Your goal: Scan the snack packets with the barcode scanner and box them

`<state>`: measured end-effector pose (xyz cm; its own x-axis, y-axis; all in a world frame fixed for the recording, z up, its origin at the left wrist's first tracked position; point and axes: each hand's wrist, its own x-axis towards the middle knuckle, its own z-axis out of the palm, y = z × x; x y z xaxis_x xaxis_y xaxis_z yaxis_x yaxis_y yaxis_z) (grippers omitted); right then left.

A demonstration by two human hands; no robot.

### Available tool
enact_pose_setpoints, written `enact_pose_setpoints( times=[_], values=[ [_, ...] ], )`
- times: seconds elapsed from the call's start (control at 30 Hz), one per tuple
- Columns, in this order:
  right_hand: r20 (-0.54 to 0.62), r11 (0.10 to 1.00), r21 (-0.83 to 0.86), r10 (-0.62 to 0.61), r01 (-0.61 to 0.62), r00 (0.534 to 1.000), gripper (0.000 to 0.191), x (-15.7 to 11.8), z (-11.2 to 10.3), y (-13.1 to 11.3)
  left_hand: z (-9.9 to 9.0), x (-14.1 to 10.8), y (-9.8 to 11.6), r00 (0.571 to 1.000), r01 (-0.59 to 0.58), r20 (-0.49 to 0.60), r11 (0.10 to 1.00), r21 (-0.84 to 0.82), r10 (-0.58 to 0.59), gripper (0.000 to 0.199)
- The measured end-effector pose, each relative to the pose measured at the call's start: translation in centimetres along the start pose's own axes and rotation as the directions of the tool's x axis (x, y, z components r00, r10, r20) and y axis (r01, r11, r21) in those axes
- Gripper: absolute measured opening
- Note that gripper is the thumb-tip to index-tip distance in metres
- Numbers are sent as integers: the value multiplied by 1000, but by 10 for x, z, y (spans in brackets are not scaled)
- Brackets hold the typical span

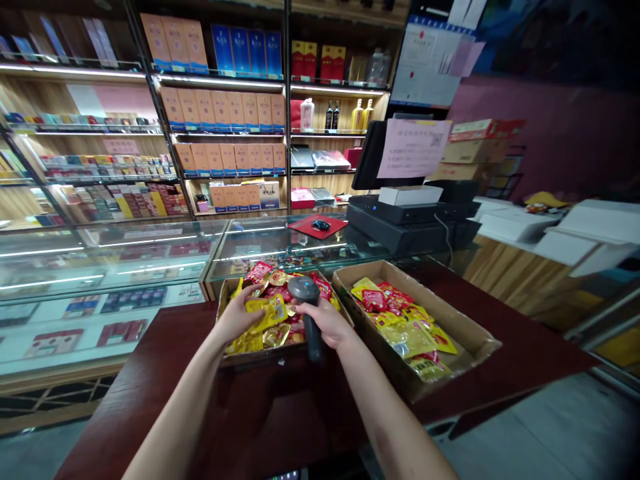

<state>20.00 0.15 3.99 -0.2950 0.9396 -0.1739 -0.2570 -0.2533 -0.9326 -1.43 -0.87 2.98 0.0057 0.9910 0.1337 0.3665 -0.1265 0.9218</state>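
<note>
My right hand (330, 323) is wrapped round the handle of a dark grey handheld barcode scanner (304, 289), its head pointing away from me. With its fingers on a yellow snack packet (269, 313), my left hand (235, 317) is over the left cardboard box (240, 360). Red, gold and yellow packets fill that box, and the scanner hides some of them. To the right, a second cardboard box (470, 333) holds more red and yellow packets, mostly toward its left side. Both boxes stand on a dark red tabletop (165, 373).
Behind the boxes runs a glass display counter (150, 257) with a mouse (321, 225) on a red pad. A monitor (370, 157) with a pink paper notice stands at back right, above a black cash drawer (390, 230). Shelves of boxed goods (225, 110) line the wall.
</note>
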Motion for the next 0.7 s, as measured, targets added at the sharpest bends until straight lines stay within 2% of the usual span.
enact_pose_setpoints(
  times=[0.1, 0.23, 0.33, 0.43, 0.57, 0.63, 0.7],
  values=[
    [8, 1000, -25, -7, 7, 1000, 26, 3, -1, -15, -15, 4, 25, 999, -47, 24, 997, -57, 48, 66],
    [162, 999, 34, 26, -32, 986, 25, 5, 3, -25, -17, 22, 41, 977, 65, 213, 979, -194, -23, 73],
    [214, 994, 80, 57, -75, 975, 24, 6, 6, -24, -7, 37, 36, 979, 116, 193, 952, -283, -62, 73],
    [178, 987, 147, 44, -71, 983, 26, 7, 6, -20, 8, 47, 27, 972, 216, 173, 890, -401, -158, 59],
    [104, 980, 196, 23, -43, 994, 28, 9, 1, -15, 22, 50, 17, 900, 433, 281, 753, -496, -332, 37],
    [101, 984, 174, 26, -43, 995, 27, 7, 0, -14, 24, 53, 13, 873, 484, 326, 726, -489, -363, 35],
    [72, 991, 128, 34, -43, 997, 27, 3, 0, -11, 22, 57, 9, 865, 497, 334, 728, -472, -375, 35]
  ],
)
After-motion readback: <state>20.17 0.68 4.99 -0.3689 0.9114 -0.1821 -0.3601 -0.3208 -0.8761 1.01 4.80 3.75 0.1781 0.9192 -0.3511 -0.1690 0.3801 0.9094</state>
